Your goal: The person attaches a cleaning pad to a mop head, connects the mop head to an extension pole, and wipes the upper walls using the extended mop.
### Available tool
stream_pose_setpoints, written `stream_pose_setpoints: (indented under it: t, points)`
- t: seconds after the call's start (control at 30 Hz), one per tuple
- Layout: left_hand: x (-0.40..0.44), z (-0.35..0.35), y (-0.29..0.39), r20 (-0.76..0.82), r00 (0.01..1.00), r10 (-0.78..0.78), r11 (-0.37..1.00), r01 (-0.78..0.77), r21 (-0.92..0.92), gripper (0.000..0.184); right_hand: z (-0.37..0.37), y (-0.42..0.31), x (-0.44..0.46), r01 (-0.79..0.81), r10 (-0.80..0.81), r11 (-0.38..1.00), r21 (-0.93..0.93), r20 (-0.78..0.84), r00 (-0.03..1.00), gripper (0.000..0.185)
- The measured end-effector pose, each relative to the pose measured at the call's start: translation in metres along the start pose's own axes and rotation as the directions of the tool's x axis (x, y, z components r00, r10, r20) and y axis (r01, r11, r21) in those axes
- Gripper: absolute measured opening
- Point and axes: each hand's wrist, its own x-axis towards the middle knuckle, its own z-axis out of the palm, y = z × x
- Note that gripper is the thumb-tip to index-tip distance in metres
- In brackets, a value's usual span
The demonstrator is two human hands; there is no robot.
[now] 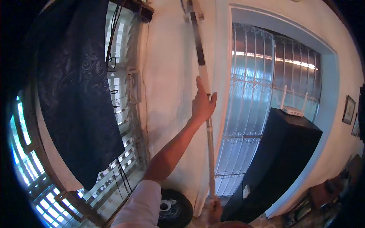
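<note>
"Head view: where is the pole (211, 159)?"

"It runs up in front of me beside the wall (171, 68), left of the door grille (255, 91). Its top is near a wall fitting (201, 16); contact cannot be confirmed."

"State of hands?"

"My right hand (215, 211) is clamped around the lower end. My left hand (203, 106) is at mid-length, index finger and thumb spread apart; the other fingers are hidden, so I cannot tell whether they close on it."

"Step in hand?"

"Supporting and guiding the raised pole, in my judgement. The next move calls for a firm lower grip and careful alignment above."
</note>
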Motion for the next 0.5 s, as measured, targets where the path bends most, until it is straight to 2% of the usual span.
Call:
stream_pose_setpoints:
  t: [0.07, 0.13, 0.2, 0.23, 0.27, 0.37, 0.43, 0.5]
  points:
    - [-0.003, 0.003, 0.001, -0.16, 0.975, 0.152, 0.988, -0.155, -0.007, 0.099, 0.023, -0.013, 0.008, 0.087, -0.084, 0.983, 0.163, -0.026, 0.996, 0.042]
    - [-0.035, -0.002, 0.008, -0.122, 0.984, 0.127, 0.992, -0.123, 0.041, 0.099, 0.03, -0.05, 0.012, -0.1, 0.083, 0.983, 0.151, 0.111, 0.99, 0.036]
    - [-0.068, -0.005, 0.018, -0.076, 0.991, 0.107, 0.991, -0.1, 0.09, 0.099, 0.034, -0.088, 0.029, -0.131, 0.116, 0.982, 0.134, 0.112, 0.987, 0.032]
    - [-0.084, -0.004, 0.021, -0.056, 0.995, 0.086, 0.996, -0.086, 0.005, 0.096, 0.037, -0.104, 0.038, -0.16, 0.147, 0.981, 0.112, 0.12, 0.982, 0.03]
    - [-0.092, -0.004, 0.022, -0.036, 0.997, 0.063, 0.995, -0.066, -0.08, 0.093, 0.04, -0.119, 0.046, -0.165, 0.153, 0.98, 0.112, 0.111, 0.982, 0.03]
    - [-0.078, -0.007, 0.012, -0.028, 0.996, 0.087, 0.985, -0.09, -0.144, 0.087, 0.049, -0.138, 0.068, -0.194, 0.176, 0.972, 0.135, 0.138, 0.975, 0.033]
    - [-0.07, -0.009, 0.015, -0.016, 0.999, 0.052, 0.986, -0.054, -0.158, 0.083, 0.052, -0.137, 0.081, -0.071, 0.07, 0.997, 0.01, 0.125, 0.99, 0.034]
    - [-0.07, -0.007, 0.018, -0.012, 1.0, 0.015, 0.989, -0.017, -0.146, 0.081, 0.038, -0.146, 0.079, -0.072, 0.068, 0.997, 0.02, 0.155, 0.986, 0.034]
